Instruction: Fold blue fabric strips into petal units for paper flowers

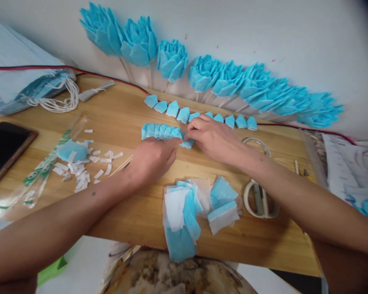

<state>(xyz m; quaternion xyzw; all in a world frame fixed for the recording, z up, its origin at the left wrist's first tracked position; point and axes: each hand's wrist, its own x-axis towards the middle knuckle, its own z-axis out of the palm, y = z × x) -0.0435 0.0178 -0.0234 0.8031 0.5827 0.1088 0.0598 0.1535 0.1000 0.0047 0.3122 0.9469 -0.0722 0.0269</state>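
Pale and smooth, the wall [294, 49] rises behind a honey-coloured wooden table [248, 245] with visible grain, and a line of blue flowers [171, 59], soft, matte and thick with pointed petals, leans against it on thin stems. In front of them runs a spaced row of little folded blue pieces [172, 109], most of them peaked like tiny houses. Nearer the person, in the middle of the table, lies a tight, overlapping pleated strip [161, 131], the hands at its right end. The right hand [211, 136] has its fingertips drawn narrow against the end fold; the left hand [153, 159] is curled below the strip, its fingers close together. I cannot tell how firmly either grips. Limp blue and white sheets [180, 241], thin and slightly sheer, overlap near the table's front edge, while crisp paper snippets [81, 175] scatter at left, near a glossy dark phone [6, 151].
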